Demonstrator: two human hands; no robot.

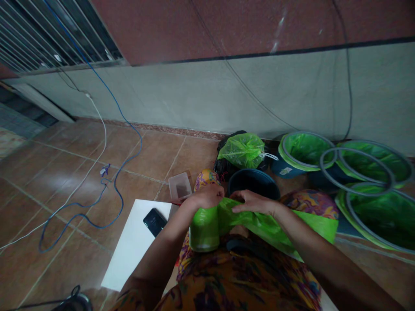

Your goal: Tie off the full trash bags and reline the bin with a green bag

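Note:
A roll of green plastic bags [205, 231] rests on my lap. My left hand [209, 196] is closed at the roll's top edge, gripping green plastic there. From the roll a green plastic bag [272, 222] stretches to the right over my other thigh. My right hand [251, 202] has its fingers bent and pressed on the bag's upper edge, close to the left hand. Some fingertips of both hands are hidden. Just beyond the hands, between my knees, stands a dark blue bin [253, 178] with no liner showing.
Several bins lined with green bags [306, 149] stand at the right, with a loose grey ring [356, 190] across them. A tied green bag [243, 149] lies by the wall. Left are a clear plastic tub [180, 186], a phone [154, 222] on a white board [125, 255], and a blue cable [121, 194].

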